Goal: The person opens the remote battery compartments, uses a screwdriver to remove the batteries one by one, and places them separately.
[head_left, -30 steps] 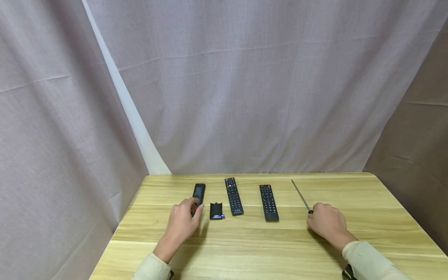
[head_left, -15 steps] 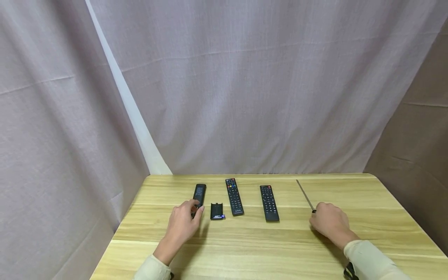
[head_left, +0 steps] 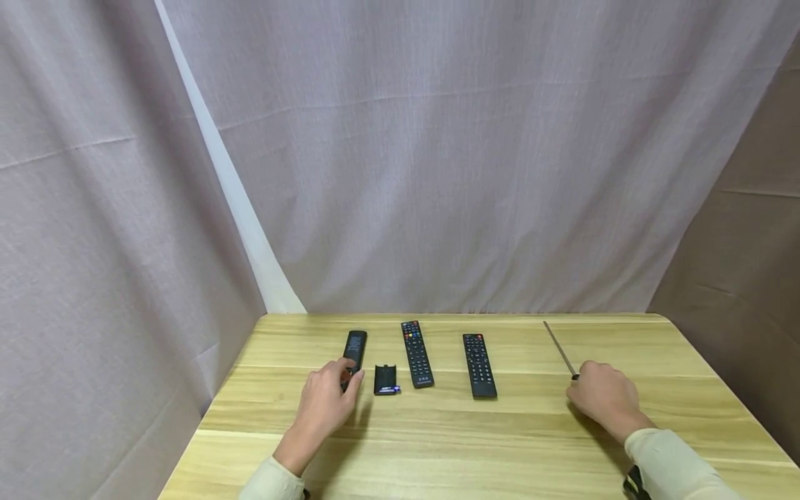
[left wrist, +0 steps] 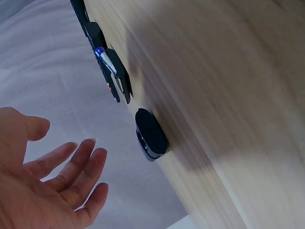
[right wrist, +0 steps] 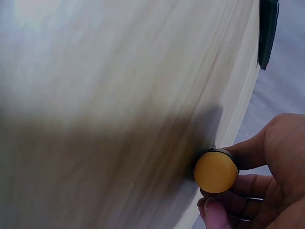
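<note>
My left hand (head_left: 326, 396) is held over the near end of a black remote control (head_left: 355, 346) at the left of the table. In the left wrist view the fingers of that hand (left wrist: 66, 186) are loosely bent, apart from the remote control (left wrist: 151, 136). A screwdriver is in my right hand (head_left: 603, 394); its thin metal shaft (head_left: 560, 348) points away toward the back edge. The right wrist view shows the fingers and thumb gripping its handle, whose end cap (right wrist: 216, 172) is yellow.
A small black battery cover (head_left: 385, 376) lies between the hands, with a blue-and-white battery (head_left: 389, 390) at its near edge. Two more remote controls, one with coloured buttons (head_left: 417, 354) and one with a red button (head_left: 480, 366), lie further right. A grey curtain (head_left: 437, 173) hangs behind the table.
The right hand has shifted a little to the right, carrying the screwdriver along. My left hand has stayed almost in place over the remote control.
</note>
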Tool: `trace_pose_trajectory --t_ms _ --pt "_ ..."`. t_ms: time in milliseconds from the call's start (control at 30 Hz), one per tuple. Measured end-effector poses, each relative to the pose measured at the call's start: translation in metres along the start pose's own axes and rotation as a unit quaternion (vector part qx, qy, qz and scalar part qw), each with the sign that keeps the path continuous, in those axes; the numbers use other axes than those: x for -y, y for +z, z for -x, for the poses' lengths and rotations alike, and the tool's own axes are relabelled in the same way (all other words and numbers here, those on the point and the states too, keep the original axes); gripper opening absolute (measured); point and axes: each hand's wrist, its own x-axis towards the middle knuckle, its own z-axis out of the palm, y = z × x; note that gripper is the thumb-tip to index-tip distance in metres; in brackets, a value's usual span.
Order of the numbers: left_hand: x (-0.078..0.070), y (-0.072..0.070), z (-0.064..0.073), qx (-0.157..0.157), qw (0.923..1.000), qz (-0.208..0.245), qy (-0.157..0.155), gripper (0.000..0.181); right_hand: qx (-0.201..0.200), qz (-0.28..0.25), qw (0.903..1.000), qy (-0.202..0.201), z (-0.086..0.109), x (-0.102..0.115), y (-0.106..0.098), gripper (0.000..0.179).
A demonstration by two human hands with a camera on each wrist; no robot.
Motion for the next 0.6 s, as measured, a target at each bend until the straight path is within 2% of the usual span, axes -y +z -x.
trace_pose_trajectory --t_ms 600 --pt "0.002 0.0 0.0 0.007 0.9999 0.001 -0.009 0.029 -0.002 -0.004 0.9998 0.019 -0.006 -0.014 -0.006 0.018"
